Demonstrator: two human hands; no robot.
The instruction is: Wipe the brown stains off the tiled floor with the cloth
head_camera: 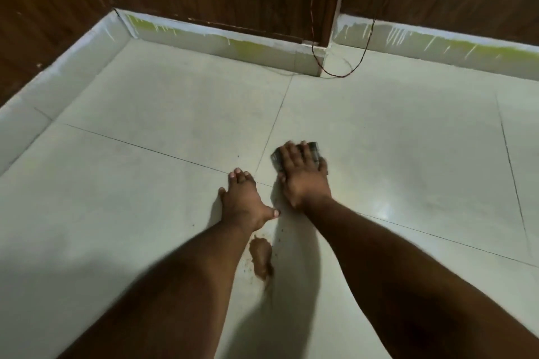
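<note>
Head view | my right hand [303,175] lies flat, fingers spread, pressing the dark cloth [313,149] onto the tiled floor [145,114] | my left hand [243,201] is spread and empty, palm down just beside it | brown stain [261,259] sits nearer me, between my forearms, with small specks around it | I see no containers.
</note>
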